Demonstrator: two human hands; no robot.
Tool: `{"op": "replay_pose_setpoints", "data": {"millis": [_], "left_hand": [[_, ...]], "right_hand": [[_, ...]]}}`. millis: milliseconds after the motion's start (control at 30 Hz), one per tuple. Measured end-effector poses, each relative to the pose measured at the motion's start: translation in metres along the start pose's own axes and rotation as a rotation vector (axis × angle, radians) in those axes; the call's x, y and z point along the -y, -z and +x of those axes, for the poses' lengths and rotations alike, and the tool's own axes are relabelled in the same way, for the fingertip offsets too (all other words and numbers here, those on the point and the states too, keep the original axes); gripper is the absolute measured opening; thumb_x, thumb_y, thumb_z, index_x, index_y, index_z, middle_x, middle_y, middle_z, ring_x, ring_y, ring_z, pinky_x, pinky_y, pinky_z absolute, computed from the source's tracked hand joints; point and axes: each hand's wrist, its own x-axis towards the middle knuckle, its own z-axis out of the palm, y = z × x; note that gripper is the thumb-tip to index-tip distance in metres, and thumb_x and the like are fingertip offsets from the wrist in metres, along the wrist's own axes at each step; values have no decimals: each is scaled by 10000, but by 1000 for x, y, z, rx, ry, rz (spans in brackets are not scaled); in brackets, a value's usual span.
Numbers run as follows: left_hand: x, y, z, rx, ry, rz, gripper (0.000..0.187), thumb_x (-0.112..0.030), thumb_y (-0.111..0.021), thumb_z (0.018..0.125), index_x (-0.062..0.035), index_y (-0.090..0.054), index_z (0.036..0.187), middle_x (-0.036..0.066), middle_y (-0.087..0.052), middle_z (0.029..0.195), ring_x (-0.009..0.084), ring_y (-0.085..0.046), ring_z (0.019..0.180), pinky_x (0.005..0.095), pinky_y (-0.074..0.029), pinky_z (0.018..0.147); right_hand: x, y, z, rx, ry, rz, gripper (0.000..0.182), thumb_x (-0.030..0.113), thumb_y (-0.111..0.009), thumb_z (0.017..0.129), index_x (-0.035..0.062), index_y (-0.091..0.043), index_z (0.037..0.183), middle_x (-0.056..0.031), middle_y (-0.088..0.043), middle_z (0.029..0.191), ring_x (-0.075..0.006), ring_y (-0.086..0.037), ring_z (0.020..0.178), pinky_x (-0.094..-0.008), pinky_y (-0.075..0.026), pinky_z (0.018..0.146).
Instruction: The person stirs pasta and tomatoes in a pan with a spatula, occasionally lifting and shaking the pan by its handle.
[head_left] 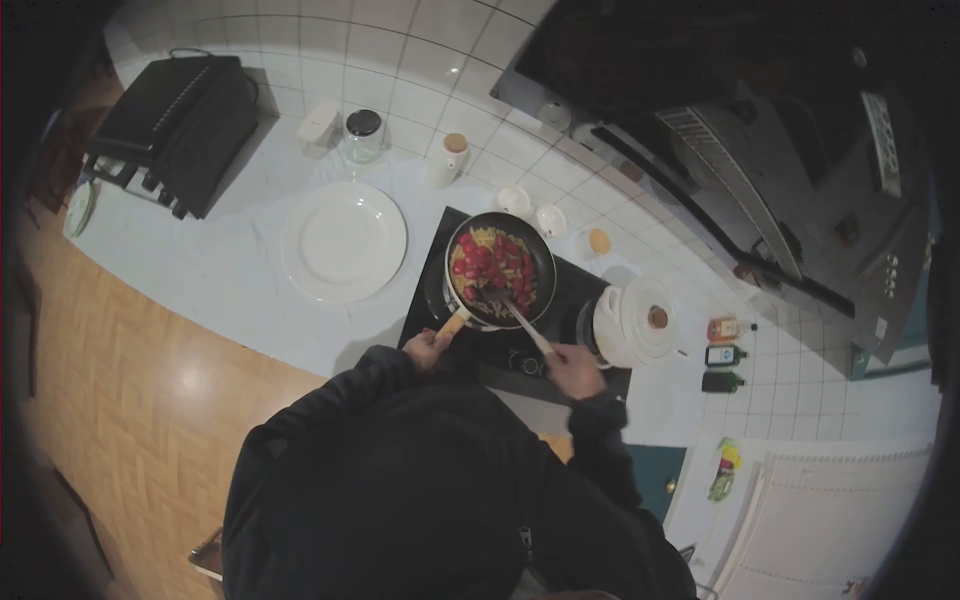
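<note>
A dark frying pan (547, 262) sits over the left part of the black cooktop (420, 310). Inside it lie red tomato pieces (485, 262) mixed with pale yellow, strip-like food (485, 238). My left hand (425, 350) is closed around the pan's light wooden handle (452, 328). In my right hand (577, 372) is a spatula (532, 331), gripped by its pale handle. Its dark blade rests among the food near the pan's front side. The fingers of my right hand are wrapped round the handle and partly hidden.
Right of the pan stands a white lidded pot (635, 325). A large white plate (345, 243) lies on the counter at left, with a black toaster oven (175, 130) beyond. Jars (364, 138) and small bowls (514, 200) line the wall. A range hood (740, 200) hangs upper right.
</note>
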Motion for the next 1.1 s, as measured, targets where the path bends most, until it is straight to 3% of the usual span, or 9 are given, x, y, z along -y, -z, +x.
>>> {"op": "replay_pose_setpoints", "data": {"millis": [100,200,300,400,467,600,800,1000,1100], "left_hand": [[14,-4,12,-10,21,-7,719,-702,-356,872,-64,-635,1051,168,-629,982,333,-591,953,394,-415,870],[17,-4,16,-15,15,-25,658,-677,-395,880,-72,-620,1005,144,-614,924,306,-589,880,384,-425,833],[19,-4,15,-52,-55,-43,588,-643,-449,893,-83,-628,907,88,-595,744,225,-576,700,348,-445,697],[25,-4,21,-52,-24,-111,539,-608,-493,900,-90,-641,924,79,-605,746,190,-578,666,329,-460,647],[16,-1,14,-48,22,-75,564,-608,-496,895,-75,-655,984,87,-627,816,192,-586,696,323,-474,664],[-1,0,2,-20,108,-87,541,-595,-498,905,-77,-637,982,46,-589,806,154,-534,663,304,-451,615],[-2,-3,3,-19,63,-92,564,-660,-516,851,-102,-566,922,26,-463,642,142,-473,519,301,-381,402],[-11,-11,-7,-196,97,57,624,-673,-500,864,-65,-614,948,33,-430,567,126,-391,448,272,-335,391],[-15,-14,-6,-229,84,51,610,-699,-540,831,-91,-541,789,36,-441,540,127,-392,424,276,-317,377]], "right_hand": [[28,-29,1,181,-304,522,400,268,-455,979,-19,-543,1242,-120,-647,767,-155,-462,507,-317,-340,495],[11,-65,8,152,-241,785,234,307,-502,963,74,-524,955,-35,-542,655,-108,-438,508,-273,-323,481],[16,-73,-1,79,-242,835,254,306,-504,937,88,-600,1024,-6,-518,633,-96,-451,534,-263,-336,502],[16,-77,-8,-14,-163,864,194,293,-483,936,115,-540,885,0,-474,647,-108,-431,507,-270,-335,462],[6,-83,-11,-46,-94,833,260,282,-480,934,88,-568,1083,-7,-494,653,-115,-460,522,-280,-364,473],[-6,-74,-21,-72,-62,712,352,276,-465,941,55,-553,1201,-28,-536,702,-148,-494,620,-318,-383,606],[-21,-69,-38,-98,-72,390,464,251,-465,969,88,-429,1402,-159,-579,1253,-351,-565,1083,-407,-424,913],[-34,-41,-68,-128,-102,225,469,219,-465,941,196,-408,1406,-152,-630,1089,-370,-629,955,-466,-493,763],[-53,-21,-78,-32,-119,285,465,231,-415,980,194,-368,1442,-186,-618,1151,-402,-622,955,-463,-483,784]]}}
